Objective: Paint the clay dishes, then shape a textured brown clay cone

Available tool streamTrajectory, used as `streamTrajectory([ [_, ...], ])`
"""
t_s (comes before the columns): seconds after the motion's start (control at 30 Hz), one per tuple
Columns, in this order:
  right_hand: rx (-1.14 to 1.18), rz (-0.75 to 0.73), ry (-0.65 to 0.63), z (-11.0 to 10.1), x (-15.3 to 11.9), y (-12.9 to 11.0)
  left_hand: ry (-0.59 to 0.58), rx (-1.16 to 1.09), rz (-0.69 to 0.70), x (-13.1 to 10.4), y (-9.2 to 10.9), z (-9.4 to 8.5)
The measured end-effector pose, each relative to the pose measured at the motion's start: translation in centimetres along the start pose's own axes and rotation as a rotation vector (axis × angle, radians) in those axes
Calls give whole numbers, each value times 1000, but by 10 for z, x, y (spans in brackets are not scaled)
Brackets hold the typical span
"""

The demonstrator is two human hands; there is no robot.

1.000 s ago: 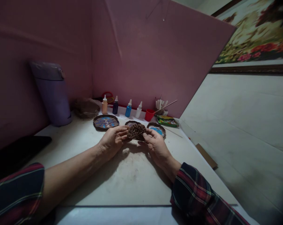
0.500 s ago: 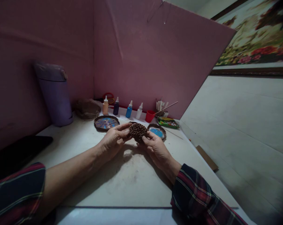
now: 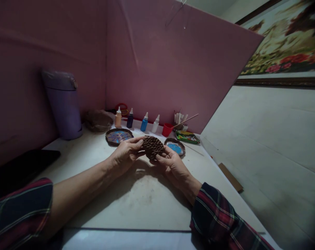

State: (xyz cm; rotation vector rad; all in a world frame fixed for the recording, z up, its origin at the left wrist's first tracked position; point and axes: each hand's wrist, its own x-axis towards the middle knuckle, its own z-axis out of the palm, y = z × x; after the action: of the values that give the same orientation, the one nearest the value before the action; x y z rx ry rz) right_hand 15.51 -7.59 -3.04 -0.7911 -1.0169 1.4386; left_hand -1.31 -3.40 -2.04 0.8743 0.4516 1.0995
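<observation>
A round, dark brown piece with a bumpy surface (image 3: 153, 147) is held up over the white table between both hands, its textured face towards me. My left hand (image 3: 126, 152) pinches its left edge between thumb and fingers. The lower right edge is gripped by my right hand (image 3: 174, 165), thumb in front. Behind the hands lie two brown-rimmed dishes, one with blue and purple patches (image 3: 119, 136) at the left, the other with a blue middle (image 3: 175, 147) at the right.
Along the back stand several small paint bottles (image 3: 144, 123), a red cup (image 3: 167, 130) with a stick, and a green packet (image 3: 188, 137). A purple tumbler (image 3: 65, 111), a brown lump (image 3: 98, 121) and a black flat object (image 3: 24, 168) are at the left.
The brown piece has tilted up, so more of its bumpy face shows. Both hands keep their grip at its edges, and the view has shifted slightly.
</observation>
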Motion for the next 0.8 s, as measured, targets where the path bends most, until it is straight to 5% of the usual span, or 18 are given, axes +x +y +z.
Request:
streamTrajectory([
  [0.43, -6, -61, -5, 6, -3, -2, -33, 35, -2, -5, 3, 8],
  [0.63, 22, -101, 4, 7, -3, -3, -88, 80, -130, -9, -1, 13],
  [0.8, -24, -83, 4, 7, -3, 1, -27, 78, -149, -7, -4, 10],
])
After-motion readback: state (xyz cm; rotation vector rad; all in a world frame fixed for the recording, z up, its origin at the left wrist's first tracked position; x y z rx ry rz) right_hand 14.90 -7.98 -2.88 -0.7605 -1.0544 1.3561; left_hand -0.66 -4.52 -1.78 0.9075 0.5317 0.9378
